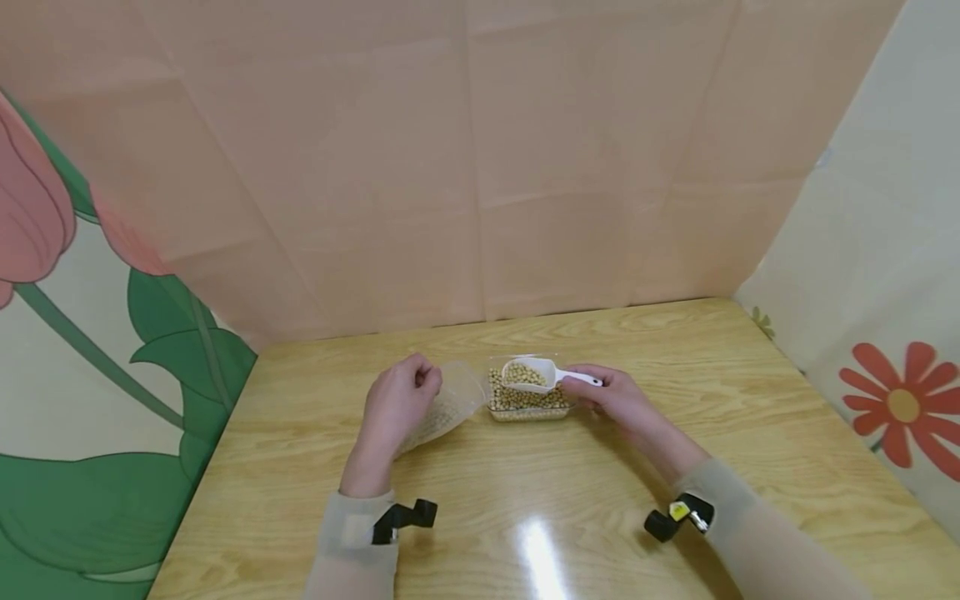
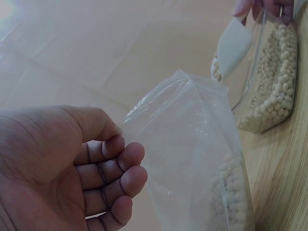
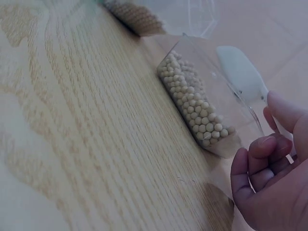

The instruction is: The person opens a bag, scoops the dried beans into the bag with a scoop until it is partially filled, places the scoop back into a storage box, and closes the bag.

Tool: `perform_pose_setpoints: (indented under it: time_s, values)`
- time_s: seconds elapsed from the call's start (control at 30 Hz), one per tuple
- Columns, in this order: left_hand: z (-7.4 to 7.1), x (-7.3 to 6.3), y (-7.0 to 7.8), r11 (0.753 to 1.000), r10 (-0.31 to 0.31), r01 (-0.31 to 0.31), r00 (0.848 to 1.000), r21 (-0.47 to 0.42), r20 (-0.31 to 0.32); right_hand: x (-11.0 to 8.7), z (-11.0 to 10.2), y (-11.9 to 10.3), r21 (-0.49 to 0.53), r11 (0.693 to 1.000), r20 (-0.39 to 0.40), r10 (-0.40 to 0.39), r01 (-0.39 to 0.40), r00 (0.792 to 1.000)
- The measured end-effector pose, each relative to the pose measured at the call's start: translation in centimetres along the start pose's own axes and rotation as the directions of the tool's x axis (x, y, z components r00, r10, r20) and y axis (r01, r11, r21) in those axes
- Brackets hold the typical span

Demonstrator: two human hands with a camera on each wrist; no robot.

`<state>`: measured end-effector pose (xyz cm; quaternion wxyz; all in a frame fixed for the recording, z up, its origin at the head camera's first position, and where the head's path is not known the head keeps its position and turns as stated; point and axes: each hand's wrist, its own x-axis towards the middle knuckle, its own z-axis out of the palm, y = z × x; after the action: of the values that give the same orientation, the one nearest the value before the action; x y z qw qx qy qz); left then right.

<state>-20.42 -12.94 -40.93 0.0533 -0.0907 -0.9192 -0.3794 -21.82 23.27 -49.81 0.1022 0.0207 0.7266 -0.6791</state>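
My right hand grips the handle of a white scoop, which is heaped with pale yellow soybeans. The scoop is over a clear plastic box that holds more soybeans. To the left of the box, my left hand pinches the edge of a clear plastic bag between thumb and forefinger. The other fingers of that hand are curled. Soybeans lie in the lower part of the bag, and its upper end points toward the box.
The wood-grain table carries the box and bag. A pink cloth backdrop hangs behind the table's far edge. Flower-patterned panels stand at the left and right. Small black devices are strapped to both wrists.
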Motion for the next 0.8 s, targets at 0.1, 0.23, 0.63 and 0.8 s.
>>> perform_pose_setpoints:
  time_s: [0.1,0.23,0.63,0.8]
  values:
    - [0.1,0.0,-0.1,1.0,0.001,-0.001,1.0,0.002,0.003,-0.3,-0.1,-0.2,0.047,0.999,-0.005,0.015,-0.015,1.0]
    - [0.1,0.1,-0.1,1.0,-0.004,0.004,1.0,0.007,0.007,-0.7,-0.2,-0.6,0.1,0.995,-0.025,0.023,-0.021,0.999]
    - [0.2,0.0,-0.2,1.0,0.005,-0.005,1.0,0.011,0.009,-1.4,0.5,-2.2,0.137,0.988,-0.001,-0.073,0.073,0.997]
    - [0.2,0.1,0.0,1.0,0.002,-0.002,1.0,0.012,0.006,-1.9,1.2,-3.2,0.112,0.99,0.012,-0.093,0.091,0.996]
